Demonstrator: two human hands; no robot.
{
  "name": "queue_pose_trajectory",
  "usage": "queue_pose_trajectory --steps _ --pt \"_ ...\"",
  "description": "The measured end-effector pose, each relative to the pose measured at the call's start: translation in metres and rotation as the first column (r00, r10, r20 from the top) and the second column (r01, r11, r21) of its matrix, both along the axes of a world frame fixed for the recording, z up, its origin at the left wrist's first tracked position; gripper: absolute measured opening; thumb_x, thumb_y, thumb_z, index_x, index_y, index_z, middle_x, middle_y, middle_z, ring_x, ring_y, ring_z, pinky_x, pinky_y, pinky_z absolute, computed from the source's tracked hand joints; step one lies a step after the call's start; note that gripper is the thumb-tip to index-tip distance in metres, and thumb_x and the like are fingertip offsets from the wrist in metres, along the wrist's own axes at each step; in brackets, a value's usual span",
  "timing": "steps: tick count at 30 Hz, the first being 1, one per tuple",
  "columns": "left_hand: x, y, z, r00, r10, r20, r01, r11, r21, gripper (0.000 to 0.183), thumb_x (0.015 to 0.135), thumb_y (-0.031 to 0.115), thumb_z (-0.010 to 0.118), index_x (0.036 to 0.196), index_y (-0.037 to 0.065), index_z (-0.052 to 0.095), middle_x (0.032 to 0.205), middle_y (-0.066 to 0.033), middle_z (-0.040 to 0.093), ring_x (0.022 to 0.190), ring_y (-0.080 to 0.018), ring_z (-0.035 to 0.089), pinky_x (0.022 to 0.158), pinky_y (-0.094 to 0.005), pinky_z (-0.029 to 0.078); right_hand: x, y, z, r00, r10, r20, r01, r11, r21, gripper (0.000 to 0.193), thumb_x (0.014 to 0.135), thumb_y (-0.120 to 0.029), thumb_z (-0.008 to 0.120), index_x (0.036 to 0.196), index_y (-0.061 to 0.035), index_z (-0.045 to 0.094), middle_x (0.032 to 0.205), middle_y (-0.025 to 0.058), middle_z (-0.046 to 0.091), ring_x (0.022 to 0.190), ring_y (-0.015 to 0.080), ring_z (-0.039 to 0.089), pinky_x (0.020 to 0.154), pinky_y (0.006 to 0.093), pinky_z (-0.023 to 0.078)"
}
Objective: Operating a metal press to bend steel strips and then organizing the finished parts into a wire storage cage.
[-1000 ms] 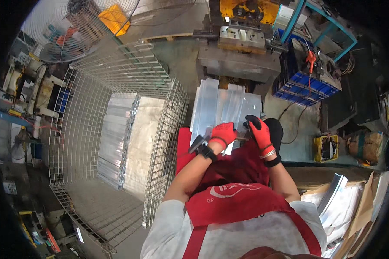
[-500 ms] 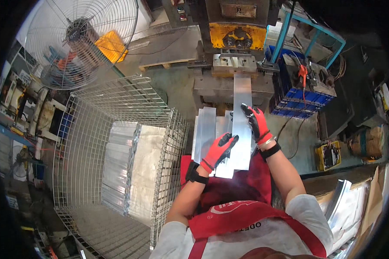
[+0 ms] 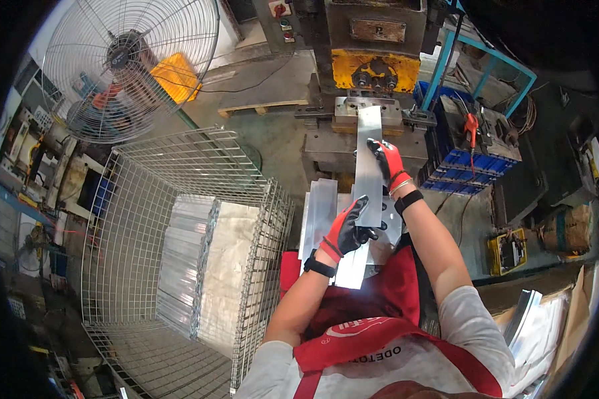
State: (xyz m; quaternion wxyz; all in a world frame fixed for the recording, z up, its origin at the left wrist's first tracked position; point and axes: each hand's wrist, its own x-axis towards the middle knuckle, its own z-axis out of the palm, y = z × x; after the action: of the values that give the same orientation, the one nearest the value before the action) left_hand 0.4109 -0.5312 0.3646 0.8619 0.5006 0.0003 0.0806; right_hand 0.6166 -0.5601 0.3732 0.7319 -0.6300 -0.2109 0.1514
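Observation:
A long flat aluminium strip [image 3: 368, 179] slants away from me, its far end lying over the metal block [image 3: 345, 108] of a press. My right hand [image 3: 391, 166], in a red glove with black fingers, is closed on the strip's right edge about midway. At the near end my left hand [image 3: 345, 229], gloved alike, grips the strip with the thumb on top and fingertips showing beyond its lower edge. Beneath and to the left are more loose aluminium strips [image 3: 321, 216], several of them overlapping in front of my red apron [image 3: 379, 292]. What supports them is mostly hidden.
A wire mesh cage [image 3: 249, 279] with stacked strips stands at left, near a large fan [image 3: 123, 56]. Blue crates [image 3: 459, 163] carry tools on the right, beside a yellow basket [image 3: 507, 253]. Part of the press [image 3: 376, 70] rises ahead.
The held strip has moved forward, its far end now over the press block. Both hands went with it, and the left one shifted to the strip's near end. The view tilted slightly.

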Motion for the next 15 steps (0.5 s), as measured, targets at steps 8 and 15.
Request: queue_pose_trajectory --steps 8,15 --pt "0.023 -0.01 0.03 0.967 -0.049 -0.249 -0.033 0.949 -0.314 0.032 0.087 0.033 0.043 0.096 0.003 0.052 0.073 -0.0077 0.058 0.056 -0.0214 0.06 0.039 -0.0259 0.044 0.02 -0.01 -0.018 0.976 0.218 -0.006 -0.215 0.967 0.14 0.026 0.084 -0.021 0.049 0.097 -0.0003 0.058 0.092 0.0024 0.059 0.085 0.0111 0.054 0.078 0.0252 0.041" --pt "0.025 -0.01 0.013 0.967 0.033 -0.252 -0.102 0.959 -0.266 0.03 0.087 0.032 0.044 0.093 0.004 0.053 0.074 -0.0084 0.058 0.058 -0.0219 0.061 0.036 -0.0257 0.044 -0.028 -0.025 -0.014 0.99 0.143 0.011 -0.143 0.978 0.15 0.03 0.085 -0.024 0.048 0.097 0.0018 0.058 0.085 0.0 0.059 0.08 0.0092 0.052 0.074 0.025 0.04"
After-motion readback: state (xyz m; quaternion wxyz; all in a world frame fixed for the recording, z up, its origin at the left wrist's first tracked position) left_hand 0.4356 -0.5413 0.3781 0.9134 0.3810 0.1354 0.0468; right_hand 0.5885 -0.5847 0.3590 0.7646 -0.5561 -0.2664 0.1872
